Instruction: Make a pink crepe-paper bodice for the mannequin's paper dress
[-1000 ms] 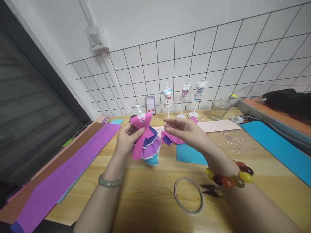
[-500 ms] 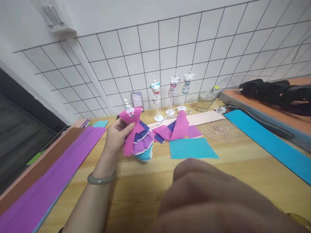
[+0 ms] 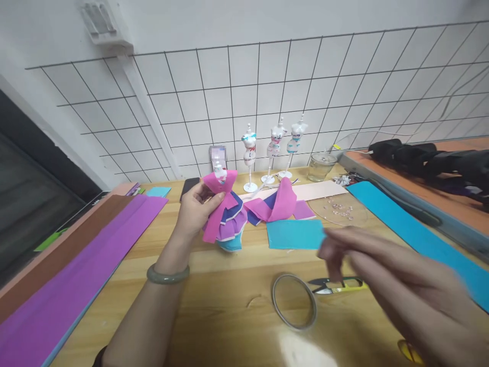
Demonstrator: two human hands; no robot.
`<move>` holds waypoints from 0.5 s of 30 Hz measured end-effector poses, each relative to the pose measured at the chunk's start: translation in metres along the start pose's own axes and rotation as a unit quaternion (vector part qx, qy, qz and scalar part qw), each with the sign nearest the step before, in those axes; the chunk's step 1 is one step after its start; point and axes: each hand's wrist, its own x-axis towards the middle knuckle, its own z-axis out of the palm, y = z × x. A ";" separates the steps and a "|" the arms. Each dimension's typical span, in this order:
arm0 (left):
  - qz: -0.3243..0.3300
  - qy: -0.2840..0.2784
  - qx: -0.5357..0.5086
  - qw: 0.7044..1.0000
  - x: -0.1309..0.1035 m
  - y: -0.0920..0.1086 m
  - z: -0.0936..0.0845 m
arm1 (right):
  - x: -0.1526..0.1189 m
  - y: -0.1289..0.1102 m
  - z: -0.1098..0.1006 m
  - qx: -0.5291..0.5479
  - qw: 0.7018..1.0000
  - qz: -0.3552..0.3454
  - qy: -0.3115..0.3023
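Note:
My left hand (image 3: 200,206), with a green bangle at the wrist, is closed around a small dress-form mannequin (image 3: 220,174). It wears a doll dress (image 3: 231,219) with a pink top and ruffles in navy, purple and turquoise edged in white. A pink strip hangs down its front. My right hand (image 3: 382,270) hovers over the table at the right, its fingers smeared by motion. Beneath it lie yellow-handled thread snips (image 3: 328,286), partly covered by the hand. Left of the snips is a ring-shaped tape roll (image 3: 274,298).
Several white mannequins (image 3: 249,150) stand at the back beside a glass jar (image 3: 321,167). Pink and navy fabric pieces (image 3: 284,201) and a turquoise rectangle (image 3: 295,234) lie mid-table. Gems sit on a clear round sheet (image 3: 338,211). Purple (image 3: 95,255) and blue strips (image 3: 405,224) flank the sides.
My right hand has drawn away from close to the camera toward the right, uncovering the tape roll and snips. The view has shifted slightly; my left hand keeps its hold on the mannequin.

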 end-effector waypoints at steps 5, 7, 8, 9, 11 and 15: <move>0.038 0.019 0.019 0.999 -0.001 0.001 0.002 | -0.027 0.022 0.043 0.005 0.960 0.052 -0.274; 0.044 0.010 0.013 0.999 -0.001 0.000 0.002 | -0.043 0.022 0.059 -0.027 0.945 0.066 -0.320; 0.042 0.001 0.010 0.999 -0.001 -0.002 0.002 | -0.050 0.021 0.065 -0.045 0.941 0.067 -0.329; 0.040 -0.009 0.007 0.999 -0.001 -0.003 0.002 | -0.056 0.018 0.070 -0.063 0.938 0.065 -0.334; 0.036 -0.019 0.014 0.999 -0.001 -0.005 0.001 | -0.064 0.014 0.078 -0.096 0.936 0.059 -0.334; 0.048 -0.010 0.061 0.997 -0.001 -0.004 -0.001 | -0.076 0.015 0.088 -0.121 0.939 0.057 -0.317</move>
